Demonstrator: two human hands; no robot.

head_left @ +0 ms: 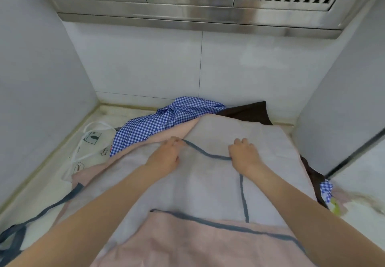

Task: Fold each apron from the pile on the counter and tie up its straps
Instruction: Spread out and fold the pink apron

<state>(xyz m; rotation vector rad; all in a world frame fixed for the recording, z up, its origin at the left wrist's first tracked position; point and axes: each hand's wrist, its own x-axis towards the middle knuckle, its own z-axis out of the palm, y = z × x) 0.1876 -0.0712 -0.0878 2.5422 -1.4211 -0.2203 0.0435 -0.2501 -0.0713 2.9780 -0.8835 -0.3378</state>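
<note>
Apron (pixel 208 185), grey and pink, lies spread on the counter (pixel 41 175) at six o'clock, where our left hand (pixel 166 154) pinches its blue trim (pixel 200 150) and right hand (pixel 245 154) curls on it, so we should pull the edge taut before folding.

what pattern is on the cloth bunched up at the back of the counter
Blue and white gingham check, on the crumpled cloth; the head view shows it.

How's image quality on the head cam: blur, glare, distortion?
Head view: soft all over, the left hand and right hand slightly smeared on the grey apron; wide-angle bowing bends the walls and the steel hood, which shows mild glare; lighting is flat, with faint shadows.
</note>
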